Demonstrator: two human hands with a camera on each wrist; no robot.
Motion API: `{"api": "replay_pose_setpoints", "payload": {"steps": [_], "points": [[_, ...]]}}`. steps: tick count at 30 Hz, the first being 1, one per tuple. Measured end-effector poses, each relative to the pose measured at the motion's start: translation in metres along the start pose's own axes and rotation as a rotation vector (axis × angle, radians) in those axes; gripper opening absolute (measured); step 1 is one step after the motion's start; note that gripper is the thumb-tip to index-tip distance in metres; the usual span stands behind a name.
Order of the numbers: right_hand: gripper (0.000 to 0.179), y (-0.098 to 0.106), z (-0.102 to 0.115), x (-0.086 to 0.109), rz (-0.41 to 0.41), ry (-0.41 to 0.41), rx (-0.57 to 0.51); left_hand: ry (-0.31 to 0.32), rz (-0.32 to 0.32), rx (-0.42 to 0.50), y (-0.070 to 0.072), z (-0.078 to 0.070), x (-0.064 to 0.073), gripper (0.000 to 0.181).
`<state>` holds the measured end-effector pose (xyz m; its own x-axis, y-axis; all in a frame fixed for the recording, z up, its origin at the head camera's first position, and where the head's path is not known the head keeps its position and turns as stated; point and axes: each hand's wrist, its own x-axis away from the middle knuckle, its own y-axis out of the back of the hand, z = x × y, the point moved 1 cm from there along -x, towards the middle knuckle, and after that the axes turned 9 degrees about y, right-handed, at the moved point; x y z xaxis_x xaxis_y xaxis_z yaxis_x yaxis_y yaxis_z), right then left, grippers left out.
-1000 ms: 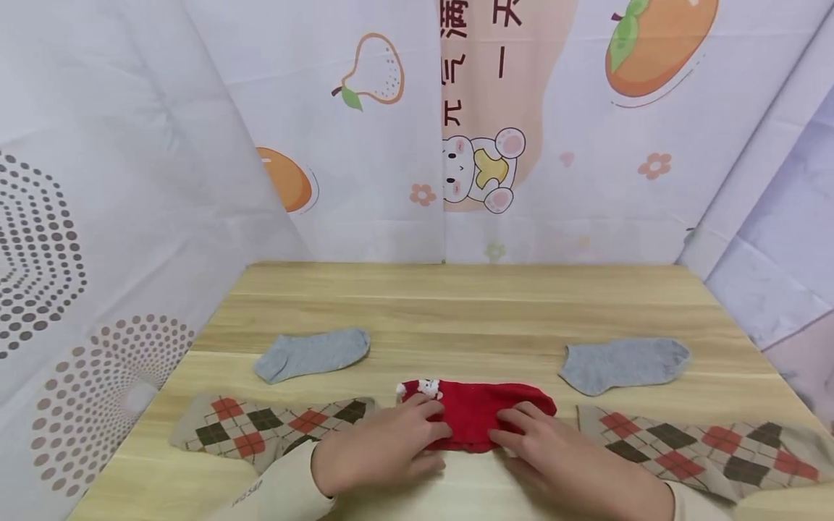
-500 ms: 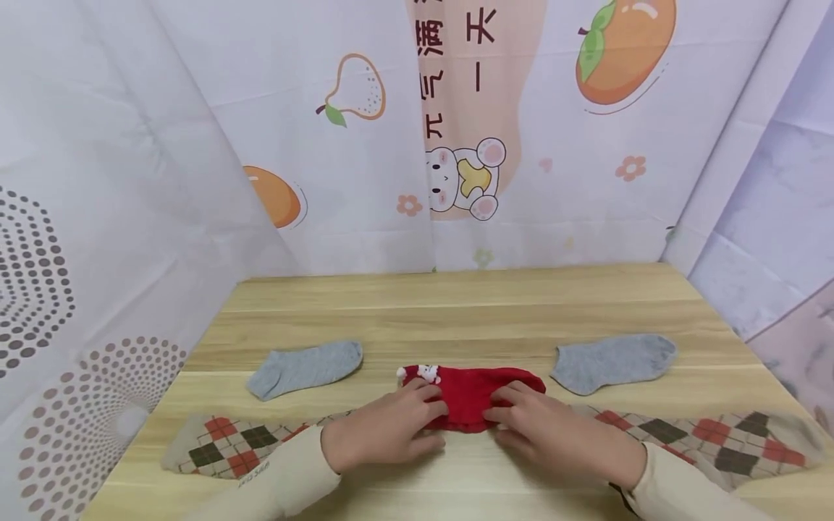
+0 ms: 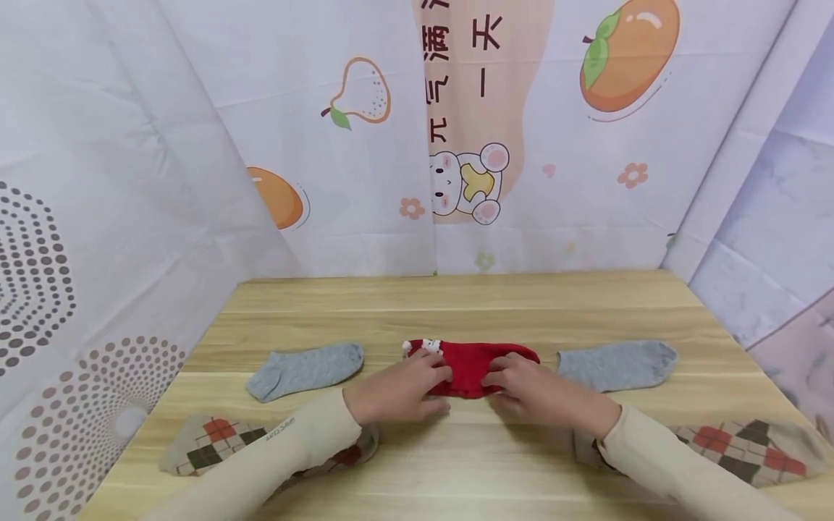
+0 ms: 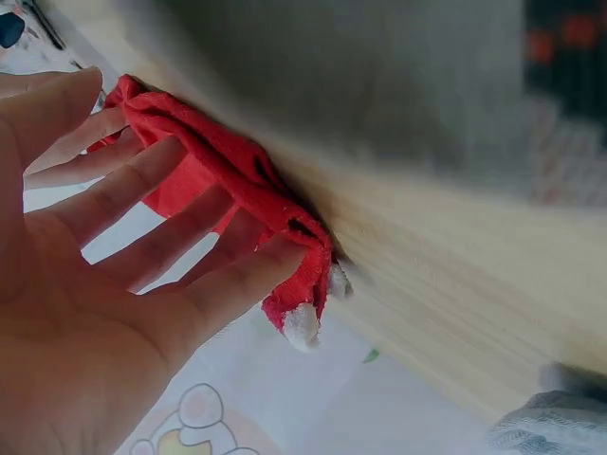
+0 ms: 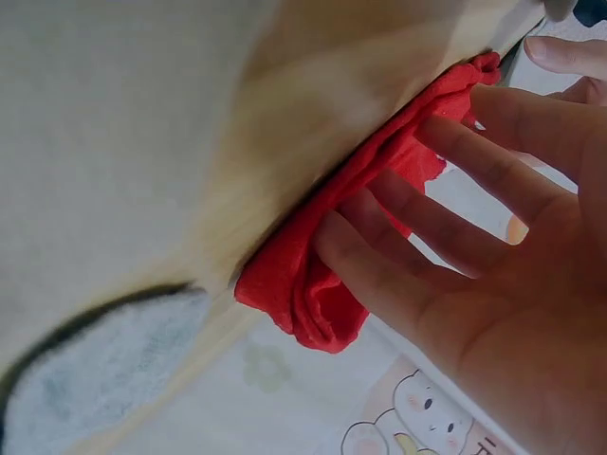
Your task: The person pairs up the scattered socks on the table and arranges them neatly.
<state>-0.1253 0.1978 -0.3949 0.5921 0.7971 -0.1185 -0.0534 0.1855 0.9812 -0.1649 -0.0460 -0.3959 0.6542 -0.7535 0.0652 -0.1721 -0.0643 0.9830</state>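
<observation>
A red sock with a white figure near one end lies flat at the middle of the wooden table. My left hand rests its fingertips on the sock's left part, while my right hand touches its right part. Seen from the left wrist, spread, fairly straight fingers lie against the folded red cloth. The right wrist view likewise has extended fingers on the sock, not wrapped round it. Between the hands the red cloth shows bare.
Grey ankle socks lie on both sides, one at left and one at right. Nearer me are two argyle socks, left and right, partly hidden by my sleeves. A printed curtain stands behind the table.
Both hands have slid the red sock away from me, toward the table's back, so it now sits level with the grey socks. The head view has also tilted and shifted a little.
</observation>
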Motion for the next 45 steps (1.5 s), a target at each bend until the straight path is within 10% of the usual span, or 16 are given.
{"api": "replay_pose_setpoints", "payload": {"steps": [22, 45], "points": [[0.021, 0.006, -0.060, -0.034, -0.029, 0.001, -0.062, 0.062, 0.041, -0.025, 0.015, 0.029, -0.060, 0.031], [0.022, 0.005, -0.119, -0.066, -0.043, -0.213, -0.086, 0.190, 0.033, 0.028, 0.016, 0.070, -0.115, 0.043]]}}
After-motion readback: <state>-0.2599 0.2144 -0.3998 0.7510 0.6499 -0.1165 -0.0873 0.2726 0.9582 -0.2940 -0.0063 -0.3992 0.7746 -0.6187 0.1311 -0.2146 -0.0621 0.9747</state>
